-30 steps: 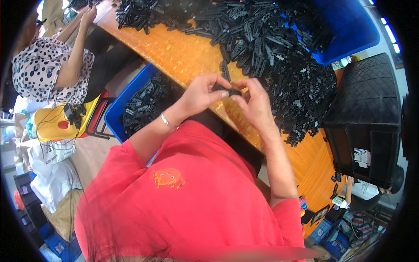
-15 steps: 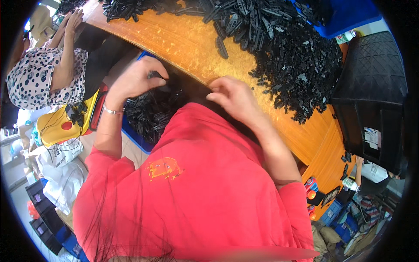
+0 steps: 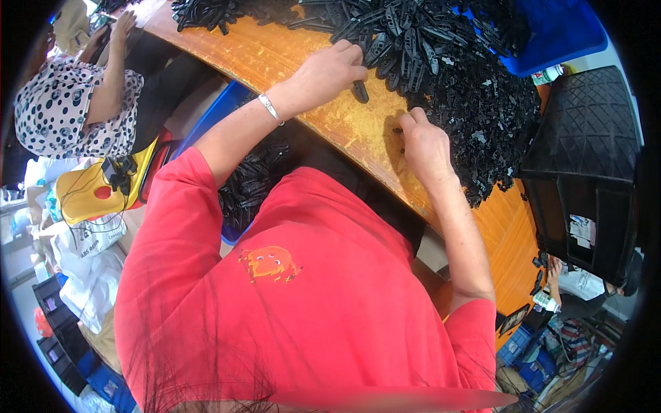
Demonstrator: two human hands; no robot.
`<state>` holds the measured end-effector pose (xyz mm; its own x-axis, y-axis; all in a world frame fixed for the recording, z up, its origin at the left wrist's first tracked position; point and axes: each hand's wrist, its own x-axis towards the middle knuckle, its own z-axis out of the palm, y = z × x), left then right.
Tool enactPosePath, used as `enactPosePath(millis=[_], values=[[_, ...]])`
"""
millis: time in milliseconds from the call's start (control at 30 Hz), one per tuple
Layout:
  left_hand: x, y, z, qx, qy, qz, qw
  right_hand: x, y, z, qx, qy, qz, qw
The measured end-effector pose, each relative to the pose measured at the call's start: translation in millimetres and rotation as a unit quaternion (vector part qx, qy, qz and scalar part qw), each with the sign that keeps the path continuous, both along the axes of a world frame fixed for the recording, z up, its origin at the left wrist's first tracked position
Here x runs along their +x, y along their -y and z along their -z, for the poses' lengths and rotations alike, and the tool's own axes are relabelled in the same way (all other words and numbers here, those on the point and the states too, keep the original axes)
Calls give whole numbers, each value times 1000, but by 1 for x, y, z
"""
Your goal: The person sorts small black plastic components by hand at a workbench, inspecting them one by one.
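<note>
My left hand (image 3: pixel 330 74) reaches over the wooden table (image 3: pixel 275 58) to the near edge of a pile of long black plastic parts (image 3: pixel 406 51). Its fingers are curled together, and what they grip, if anything, is hidden. Just below those fingers, one long black part (image 3: pixel 360 92) lies apart from the pile. At the left edge of a heap of tiny black pieces (image 3: pixel 489 110) is my right hand (image 3: pixel 423 141). Its thumb and fingers pinch together, with a small dark piece (image 3: pixel 398 131) showing at the tips.
Below the table edge, a blue bin (image 3: pixel 206 120) holds more long black parts (image 3: pixel 251 182). A blue crate (image 3: pixel 568 38) stands behind the heap, with a large black crate (image 3: pixel 582 165) on the right. Another person in a spotted top (image 3: pixel 69 110) is at far left.
Both hands have risen from the table's front edge onto the tabletop. My left hand went from above the blue bin to the long parts, my right to the tiny pieces.
</note>
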<state>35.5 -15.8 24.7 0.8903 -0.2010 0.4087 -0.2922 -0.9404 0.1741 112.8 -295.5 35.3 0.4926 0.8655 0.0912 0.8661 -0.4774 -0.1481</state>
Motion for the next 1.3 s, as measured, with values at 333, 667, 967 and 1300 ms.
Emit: enactPosePath(millis=[333,667,967,1300], values=[[-20,16,22,-645,-241,-70,722,-3,-22,-16,232,-260,97,932],[-37,48,4,-827,-193,88,521,-28,-47,-29,442,-215,35,870],[-35,49,7,-827,-177,108,523,-33,-46,-32,441,-131,-6,888],[-32,43,13,-842,-196,100,493,-31,-41,-40,393,-131,-45,909]])
